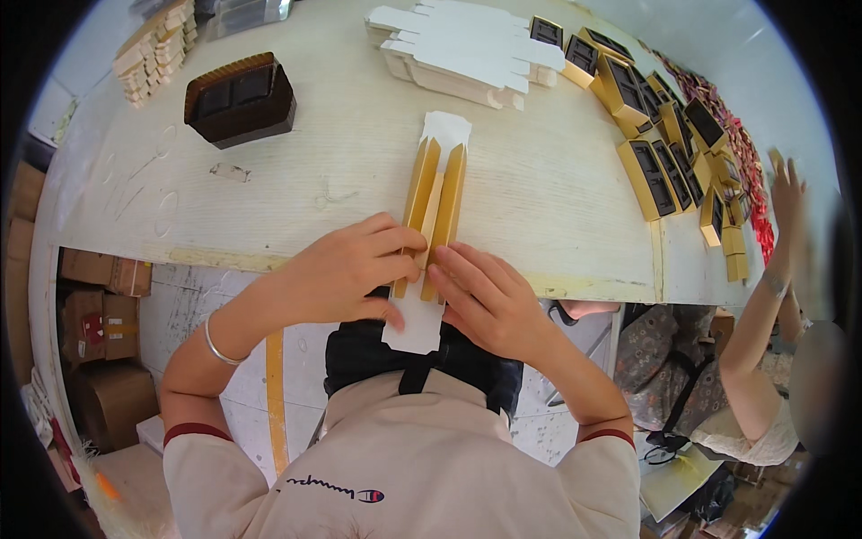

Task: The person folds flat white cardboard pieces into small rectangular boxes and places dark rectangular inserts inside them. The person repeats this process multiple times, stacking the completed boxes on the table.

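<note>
A partly folded cardboard carton (418, 202), gold outside and white inside, lies lengthwise in front of me. Its two long gold sides stand up, and its white near flap hangs past the table's front edge. My left hand (359, 269) grips the left gold side with bent fingers, its thumb low beside the near flap. On the opposite gold side, my right hand (489, 301) presses with its fingers close together; its thumb is hidden. Beyond the carton lies a stack of flat white carton blanks (449, 49).
A dark brown plastic tray stack (241, 103) stands at the back left of the table (296, 193), near piled cardboard pieces (154, 54). Several gold boxes with dark inserts (648, 180) crowd the right. Another person's arm (759, 332) reaches in there. Brown cartons (101, 328) sit below left.
</note>
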The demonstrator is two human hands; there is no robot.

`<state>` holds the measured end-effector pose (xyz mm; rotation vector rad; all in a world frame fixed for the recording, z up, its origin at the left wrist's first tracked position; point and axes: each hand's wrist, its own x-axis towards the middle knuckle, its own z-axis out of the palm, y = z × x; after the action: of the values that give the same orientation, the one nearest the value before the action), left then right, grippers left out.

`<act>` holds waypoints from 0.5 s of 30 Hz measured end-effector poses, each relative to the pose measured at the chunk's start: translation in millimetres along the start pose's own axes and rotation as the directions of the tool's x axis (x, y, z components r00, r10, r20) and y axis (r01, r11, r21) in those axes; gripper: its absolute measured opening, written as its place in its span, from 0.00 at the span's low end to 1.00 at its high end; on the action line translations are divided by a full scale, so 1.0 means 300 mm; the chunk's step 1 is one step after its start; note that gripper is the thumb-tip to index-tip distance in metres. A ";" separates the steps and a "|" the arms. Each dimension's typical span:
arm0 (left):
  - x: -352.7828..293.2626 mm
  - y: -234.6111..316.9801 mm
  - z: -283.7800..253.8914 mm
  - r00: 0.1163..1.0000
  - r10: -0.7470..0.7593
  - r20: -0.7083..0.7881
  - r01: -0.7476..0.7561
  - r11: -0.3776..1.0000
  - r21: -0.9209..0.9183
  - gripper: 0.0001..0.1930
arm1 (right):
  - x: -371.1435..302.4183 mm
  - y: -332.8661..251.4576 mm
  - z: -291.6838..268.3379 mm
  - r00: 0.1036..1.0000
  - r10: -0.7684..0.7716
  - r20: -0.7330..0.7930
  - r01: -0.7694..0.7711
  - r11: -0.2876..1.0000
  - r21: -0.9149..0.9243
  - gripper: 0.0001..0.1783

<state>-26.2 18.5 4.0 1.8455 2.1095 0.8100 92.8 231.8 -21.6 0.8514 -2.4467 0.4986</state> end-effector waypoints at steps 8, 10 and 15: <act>-0.005 0.023 -0.046 0.999 0.023 0.044 -0.024 0.999 0.022 0.27 | 0.008 0.022 -0.006 1.000 -0.023 -0.008 0.024 0.998 0.063 0.13; -0.020 0.018 -0.030 1.000 0.028 -0.001 -0.028 0.999 0.038 0.25 | 0.013 0.019 -0.010 1.000 -0.015 0.024 0.013 0.996 0.085 0.12; -0.032 -0.019 0.028 0.977 0.150 -0.154 -0.132 0.984 0.122 0.19 | 0.007 0.030 -0.018 0.996 0.003 0.088 -0.016 0.989 0.147 0.14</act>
<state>-24.9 11.2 -7.8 2.0717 2.1804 0.9215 87.4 240.1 -17.6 0.9409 -2.5188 0.6664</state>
